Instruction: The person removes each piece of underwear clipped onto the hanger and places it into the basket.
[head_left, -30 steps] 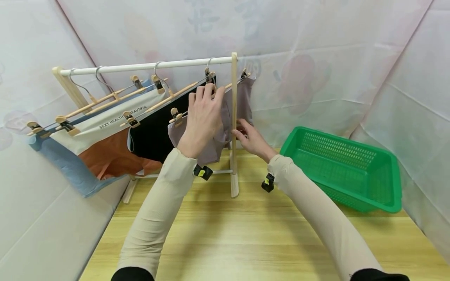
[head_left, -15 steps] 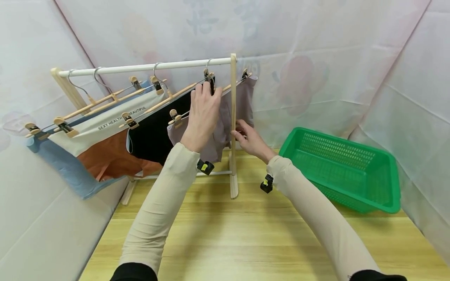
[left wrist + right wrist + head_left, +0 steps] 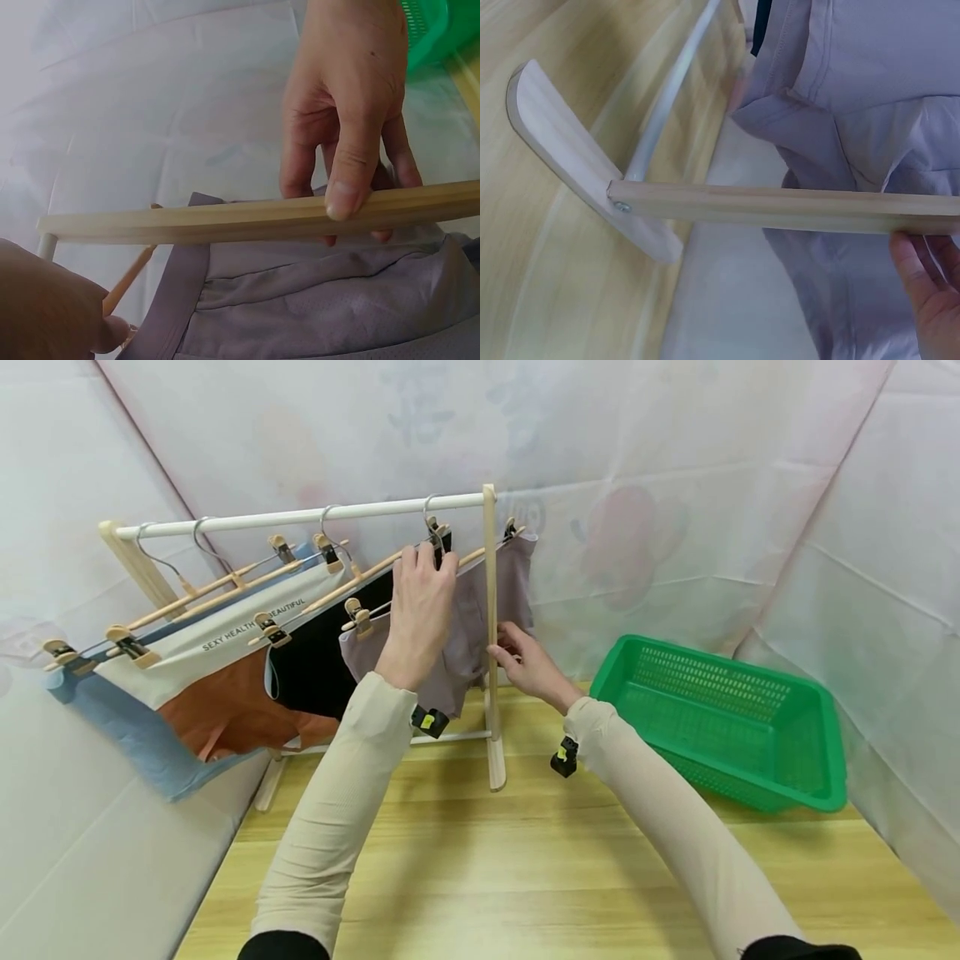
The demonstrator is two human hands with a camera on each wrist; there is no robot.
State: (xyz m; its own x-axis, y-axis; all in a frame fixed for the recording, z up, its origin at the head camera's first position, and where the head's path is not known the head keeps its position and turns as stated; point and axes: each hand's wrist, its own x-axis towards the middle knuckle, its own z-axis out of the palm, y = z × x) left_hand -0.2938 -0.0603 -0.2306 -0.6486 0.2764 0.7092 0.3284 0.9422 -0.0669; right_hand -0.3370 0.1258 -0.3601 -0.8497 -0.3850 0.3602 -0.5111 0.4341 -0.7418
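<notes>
Mauve garment (image 3: 467,647) hangs clipped on a hanger (image 3: 472,557) gripped by left hand (image 3: 422,610); right hand (image 3: 534,665) pinches the wooden upright (image 3: 491,606).

Count one left hand (image 3: 420,614), one right hand (image 3: 534,667); count four garments (image 3: 474,610) from the right hand leftward, four hangers (image 3: 360,579), eight visible clips (image 3: 131,647); count one rack (image 3: 300,517) along the same stretch; count one green basket (image 3: 720,665) right of the right hand, two wrist cameras (image 3: 430,722) below the hands.
</notes>
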